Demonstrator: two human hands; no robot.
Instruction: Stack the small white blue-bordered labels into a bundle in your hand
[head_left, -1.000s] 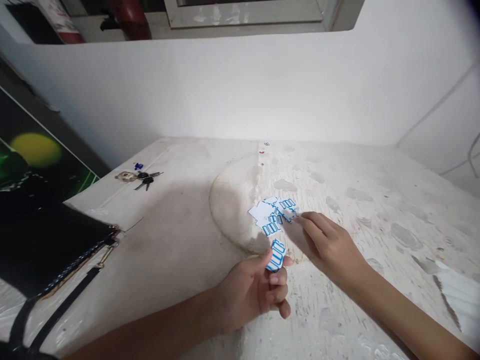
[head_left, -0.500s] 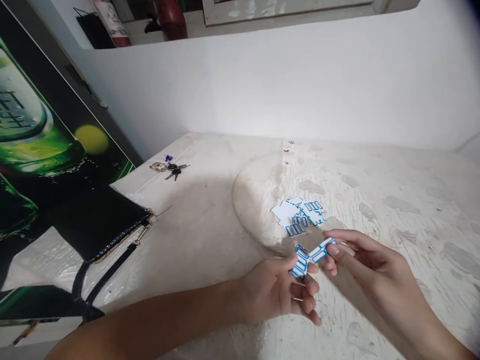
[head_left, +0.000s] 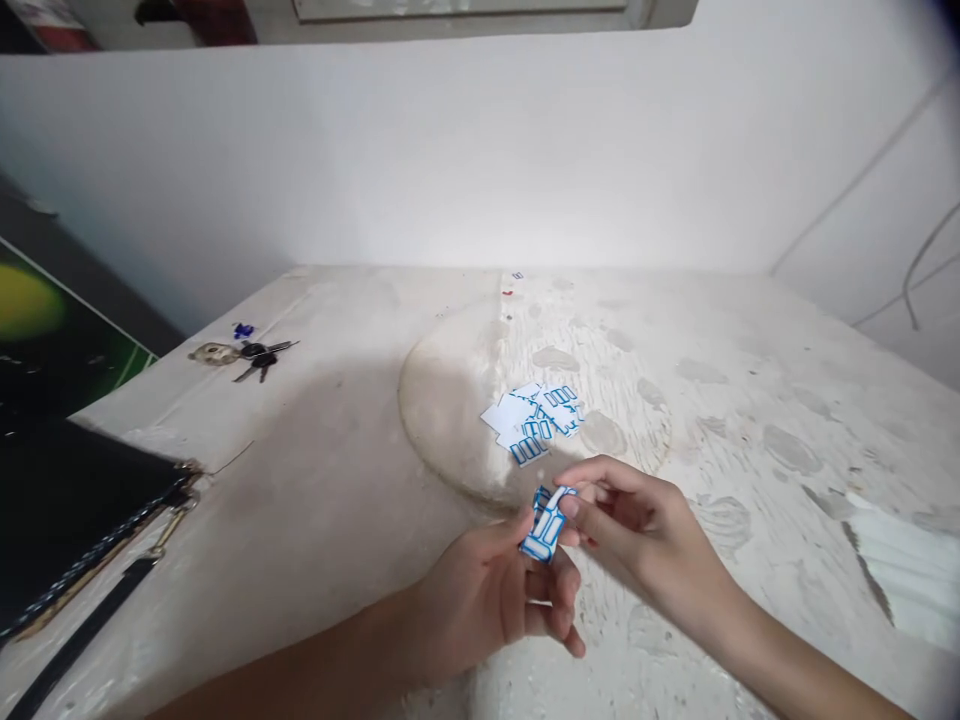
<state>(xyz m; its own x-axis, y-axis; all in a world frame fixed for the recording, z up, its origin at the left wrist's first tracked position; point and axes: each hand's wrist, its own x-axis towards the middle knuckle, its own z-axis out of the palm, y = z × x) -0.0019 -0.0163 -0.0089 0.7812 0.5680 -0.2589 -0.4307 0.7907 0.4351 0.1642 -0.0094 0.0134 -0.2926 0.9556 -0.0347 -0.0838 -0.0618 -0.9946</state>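
My left hand is palm up, with a small white label piece printed with blue-outlined boxes gripped between thumb and fingers. From the right, my right hand pinches another blue-edged label piece between thumb and forefinger. That piece overlaps the one in my left hand; whether they are joined is unclear. Just beyond both hands, a loose pile of similar blue-printed label pieces lies on the table, some showing plain white backs.
The pale, stained table meets a white wall. At left lie a bunch of keys, a small blue item and a black bag with a strap. A white crumpled sheet lies at right.
The view has turned right, so everything sits further left in the picture. The label piece in my right hand has come from beside the left hand's piece to overlap it.
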